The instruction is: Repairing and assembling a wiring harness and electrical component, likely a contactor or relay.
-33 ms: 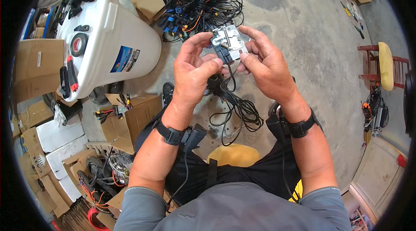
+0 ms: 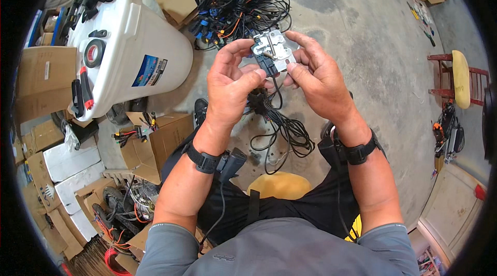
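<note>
Between my hands is a flat lock mechanism (image 2: 279, 48), a silver metal plate with a spring and black plastic housing. My left hand (image 2: 233, 77) grips the housing side between thumb and fingers. My right hand (image 2: 323, 79) pinches the opposite edge of the plate, its thumb on the lower corner. A black cable (image 2: 278, 96) hangs below the lock. Under it lies a looped bundle of black cable (image 2: 282, 131), partly bound together. Fingertips behind the lock are partly hidden.
A big tangle of black and blue cables (image 2: 235, 9) lies ahead on the concrete floor. To the left, a white bucket (image 2: 165, 43) carries black tape (image 2: 94, 52) and red-black cutters (image 2: 85, 87) on its lid. Cardboard boxes (image 2: 155, 146) stand at left, a red chair (image 2: 440, 74) at right.
</note>
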